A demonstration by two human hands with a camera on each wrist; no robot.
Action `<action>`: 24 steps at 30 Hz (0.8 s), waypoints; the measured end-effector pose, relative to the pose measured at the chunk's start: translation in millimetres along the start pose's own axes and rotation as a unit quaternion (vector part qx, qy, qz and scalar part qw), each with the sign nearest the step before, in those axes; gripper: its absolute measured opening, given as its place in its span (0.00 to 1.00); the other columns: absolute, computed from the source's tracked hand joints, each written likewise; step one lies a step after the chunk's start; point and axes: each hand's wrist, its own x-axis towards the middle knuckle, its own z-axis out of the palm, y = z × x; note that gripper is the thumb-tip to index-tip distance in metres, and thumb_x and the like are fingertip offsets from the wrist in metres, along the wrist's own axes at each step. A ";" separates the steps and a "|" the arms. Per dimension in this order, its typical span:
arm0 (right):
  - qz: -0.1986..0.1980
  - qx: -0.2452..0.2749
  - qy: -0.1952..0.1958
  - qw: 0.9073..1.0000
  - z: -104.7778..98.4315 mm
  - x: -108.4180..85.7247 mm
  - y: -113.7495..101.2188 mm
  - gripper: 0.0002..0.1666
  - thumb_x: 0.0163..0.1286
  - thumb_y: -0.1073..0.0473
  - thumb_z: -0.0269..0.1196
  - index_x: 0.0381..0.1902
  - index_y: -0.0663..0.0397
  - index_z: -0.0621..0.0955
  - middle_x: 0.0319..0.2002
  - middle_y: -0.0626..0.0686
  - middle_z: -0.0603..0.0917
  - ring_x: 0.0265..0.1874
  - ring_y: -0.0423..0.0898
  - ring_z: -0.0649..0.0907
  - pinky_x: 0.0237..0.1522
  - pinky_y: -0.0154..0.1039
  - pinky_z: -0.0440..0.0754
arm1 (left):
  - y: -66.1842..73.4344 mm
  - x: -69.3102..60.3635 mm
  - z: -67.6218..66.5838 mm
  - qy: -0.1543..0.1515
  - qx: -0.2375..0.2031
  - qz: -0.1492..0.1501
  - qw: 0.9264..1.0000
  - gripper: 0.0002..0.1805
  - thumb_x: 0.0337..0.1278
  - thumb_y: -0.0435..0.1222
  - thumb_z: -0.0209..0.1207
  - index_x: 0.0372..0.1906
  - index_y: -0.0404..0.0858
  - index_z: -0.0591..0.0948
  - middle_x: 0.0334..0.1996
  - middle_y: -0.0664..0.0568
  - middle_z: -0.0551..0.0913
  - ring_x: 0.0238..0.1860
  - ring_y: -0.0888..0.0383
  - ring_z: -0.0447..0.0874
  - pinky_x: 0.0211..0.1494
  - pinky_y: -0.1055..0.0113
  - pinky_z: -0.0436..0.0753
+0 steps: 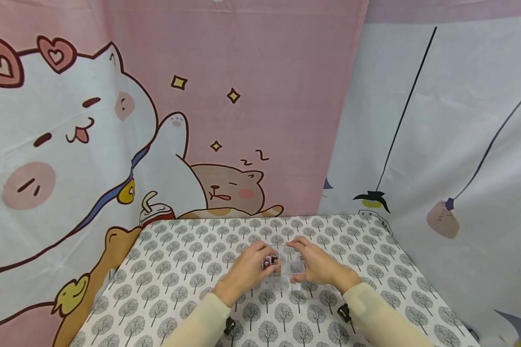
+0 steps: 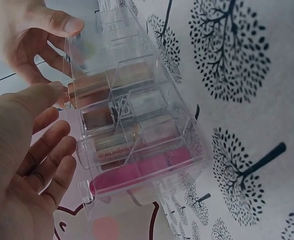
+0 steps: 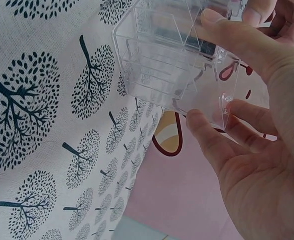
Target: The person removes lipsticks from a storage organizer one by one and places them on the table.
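Observation:
A clear plastic organizer (image 1: pixel 284 272) stands on the table between both hands. Several cosmetic tubes fill compartments on its left side: a magenta tube (image 2: pixel 142 170), a gold-toned one (image 2: pixel 118 151), a short brown one (image 2: pixel 98 118) and a rose-brown lip gloss tube (image 2: pixel 112 84). My left hand (image 1: pixel 252 265) pinches the upper end of the rose-brown tube, its other fingers loosely curled by the organizer's rim. Spread around the right end, the thumb and fingers of my right hand (image 1: pixel 314 265) grip the organizer; compartments there look vacant. Parts of the fingertips are hidden.
A white cloth with a grey tree print (image 1: pixel 173 284) covers the table. Behind it hangs a pink curtain (image 1: pixel 269 96) with cartoon cats; a pale curtain (image 1: pixel 417 120) is at the right. Dark wrist straps (image 1: pixel 344 313) show beneath the sleeves.

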 end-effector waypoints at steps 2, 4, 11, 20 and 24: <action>0.000 0.000 0.001 1.000 -0.3 0.0 0.4 0.64 0.59 0.46 0.92 0.86 0.61 0.74 0.82 0.63 0.77 0.54 0.56 0.94 0.56 0.49 0.98 | -0.3 1.8 2.2 0.003 0.004 0.004 1.000 0.18 0.76 0.47 0.78 0.61 0.43 0.93 0.54 0.53 0.92 0.51 0.59 0.91 0.55 0.70 0.95; 0.000 0.002 0.001 1.000 -0.1 0.0 0.9 0.64 0.59 0.47 0.92 0.86 0.62 0.74 0.82 0.64 0.76 0.54 0.57 0.94 0.56 0.49 0.98 | -0.6 3.1 3.9 0.005 0.009 0.006 1.000 0.17 0.76 0.47 0.78 0.60 0.44 0.93 0.53 0.54 0.92 0.49 0.60 0.91 0.54 0.71 0.95; 0.000 0.014 -0.001 1.000 0.2 0.0 1.5 0.64 0.60 0.48 0.92 0.86 0.62 0.73 0.83 0.65 0.76 0.57 0.62 0.93 0.59 0.54 0.98 | -2.5 3.1 8.0 -0.007 0.008 -0.003 1.000 0.17 0.74 0.46 0.80 0.60 0.45 0.93 0.54 0.54 0.92 0.52 0.59 0.90 0.58 0.70 0.95; -0.004 0.018 0.002 1.000 1.4 -1.1 3.0 0.63 0.60 0.48 0.92 0.86 0.61 0.73 0.82 0.63 0.76 0.58 0.63 0.94 0.60 0.56 0.98 | -6.0 4.6 15.4 -0.008 -0.008 -0.003 1.000 0.15 0.71 0.45 0.81 0.56 0.45 0.94 0.51 0.56 0.94 0.50 0.60 0.88 0.56 0.69 0.93; -0.008 0.021 0.006 1.000 2.0 -1.5 4.6 0.63 0.60 0.48 0.92 0.86 0.61 0.74 0.81 0.63 0.77 0.58 0.64 0.94 0.60 0.55 0.98 | -7.8 5.7 19.9 0.000 -0.023 -0.007 1.000 0.15 0.70 0.44 0.82 0.55 0.45 0.94 0.50 0.57 0.96 0.49 0.60 0.90 0.64 0.61 0.94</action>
